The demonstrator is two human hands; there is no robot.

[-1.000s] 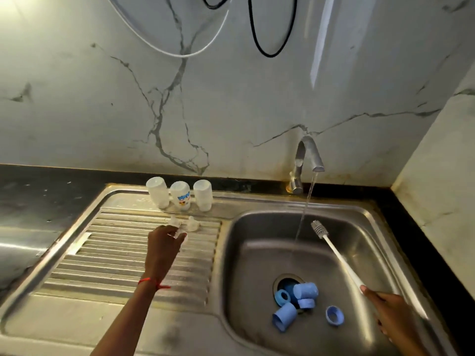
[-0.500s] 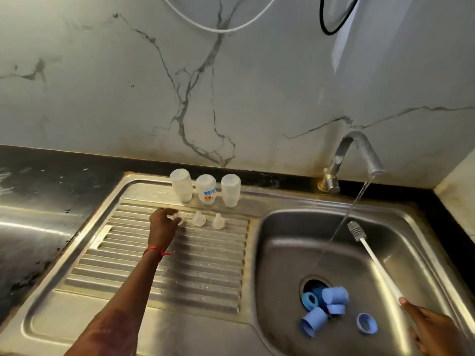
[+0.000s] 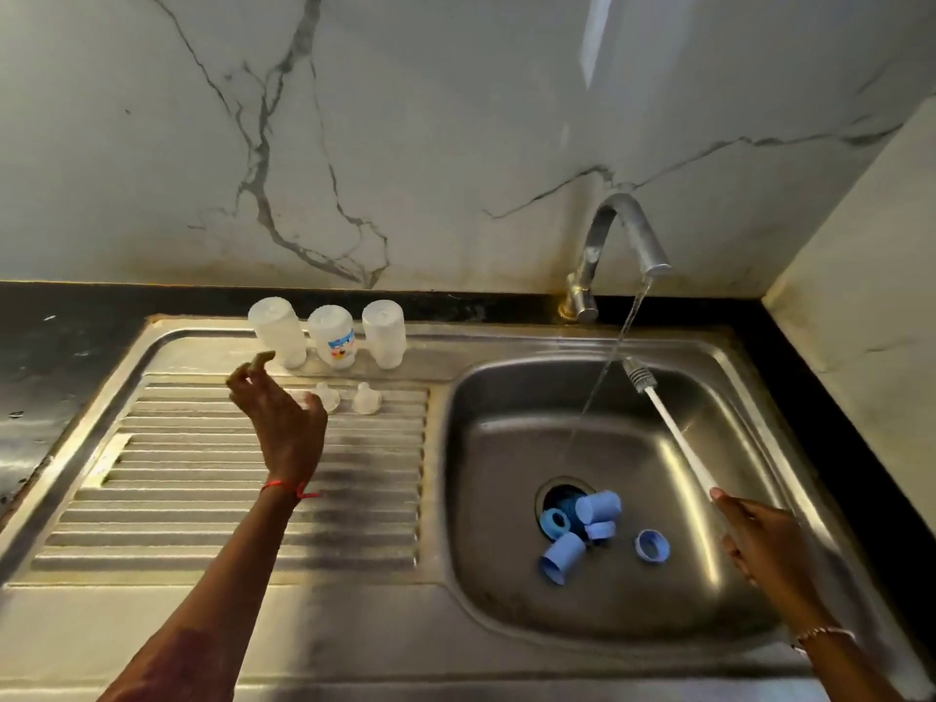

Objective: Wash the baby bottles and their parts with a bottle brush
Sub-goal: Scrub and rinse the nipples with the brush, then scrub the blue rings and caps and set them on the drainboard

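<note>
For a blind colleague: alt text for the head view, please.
The right hand holds a bottle brush beside water running from the tap over the sink, where blue caps lie near the drain. The left hand hovers by three clear bottles on the drainboard.

Setting: domestic kitchen, wash-up area.
Stainless sink (image 3: 506,575) with ribbed drainboard (image 3: 202,499), running tap (image 3: 625,230), black countertop (image 3: 61,347), marble-veined wall (image 3: 456,119); baby bottles (image 3: 332,336) stand upside down at the back edge.
</note>
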